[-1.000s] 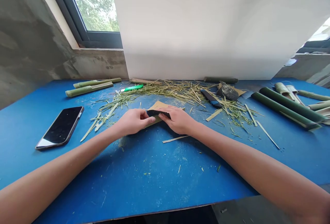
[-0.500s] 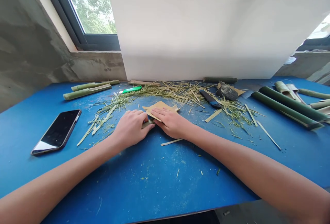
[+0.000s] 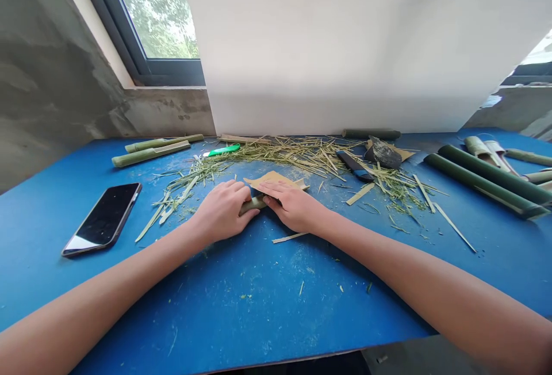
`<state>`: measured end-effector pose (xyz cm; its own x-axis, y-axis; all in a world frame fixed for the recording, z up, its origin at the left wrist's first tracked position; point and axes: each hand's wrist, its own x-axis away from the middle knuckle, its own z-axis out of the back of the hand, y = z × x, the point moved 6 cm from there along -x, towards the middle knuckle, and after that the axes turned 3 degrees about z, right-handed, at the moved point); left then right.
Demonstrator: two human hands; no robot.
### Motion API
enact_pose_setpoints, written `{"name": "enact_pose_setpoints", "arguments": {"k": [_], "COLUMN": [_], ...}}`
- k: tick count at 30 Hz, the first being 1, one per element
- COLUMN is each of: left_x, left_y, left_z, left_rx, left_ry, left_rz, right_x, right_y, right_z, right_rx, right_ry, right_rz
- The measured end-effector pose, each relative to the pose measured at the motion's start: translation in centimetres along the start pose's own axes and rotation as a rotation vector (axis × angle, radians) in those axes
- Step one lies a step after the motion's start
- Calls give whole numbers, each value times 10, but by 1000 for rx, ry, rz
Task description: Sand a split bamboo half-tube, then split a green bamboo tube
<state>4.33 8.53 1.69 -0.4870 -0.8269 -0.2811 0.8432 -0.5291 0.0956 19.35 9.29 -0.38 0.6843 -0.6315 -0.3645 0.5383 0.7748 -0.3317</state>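
Observation:
My left hand (image 3: 223, 211) curls around the end of a short green bamboo piece (image 3: 252, 205) at the middle of the table. My right hand (image 3: 293, 206) lies over the far end of that piece, pressing a folded tan sandpaper sheet (image 3: 276, 179) against it. The two hands nearly meet, and the sheet's underside and most of the bamboo are hidden. A thin pale bamboo strip (image 3: 288, 238) lies just below my right hand.
Bamboo shavings (image 3: 297, 155) spread across the blue worktable (image 3: 259, 300). A phone (image 3: 102, 219) lies left, with bamboo sticks (image 3: 150, 153) and a green utility knife (image 3: 222, 150) behind. A dark stone (image 3: 383, 153) and blue-black tool (image 3: 354, 165) sit back right, beside long green bamboo tubes (image 3: 487, 185).
The sheet's dark side no longer faces up; its tan side shows over the bamboo piece, which has come into view between my hands. My left hand has moved slightly nearer the front edge.

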Motion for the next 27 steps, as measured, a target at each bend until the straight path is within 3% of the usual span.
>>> {"name": "enact_pose_setpoints", "arguments": {"k": [2,6,11,15,17,19,21,24,27], "left_x": [0,2,2,2,2,2,3,5,4], "left_y": [-2,-11,5,-6,-4,4,6,-3,4], "left_z": [1,-8,7,-11,-5,5,5,-6,3], "left_rx": [18,230,-16,252,169,16,12,173,12], "left_ry": [-13,-192,26,-283,-174,-21,-34,-206,-24], "left_rz": [41,240,80,253,223,110,110,254,120], "right_x": [-1,-1,0,-1,-1,0,1,1,1], "right_y": [-1,-2,1,1,1,1,0,1,2], "right_z": [-1,0,-1,1,2,1,2,3,3], "right_rx": [22,22,24,33,21,11,21,23,3], "right_ry": [-15,-18,1,12,17,3,-3,11,15], "right_rz": [-5,-7,12,12,9,9,12,10,-17]}}
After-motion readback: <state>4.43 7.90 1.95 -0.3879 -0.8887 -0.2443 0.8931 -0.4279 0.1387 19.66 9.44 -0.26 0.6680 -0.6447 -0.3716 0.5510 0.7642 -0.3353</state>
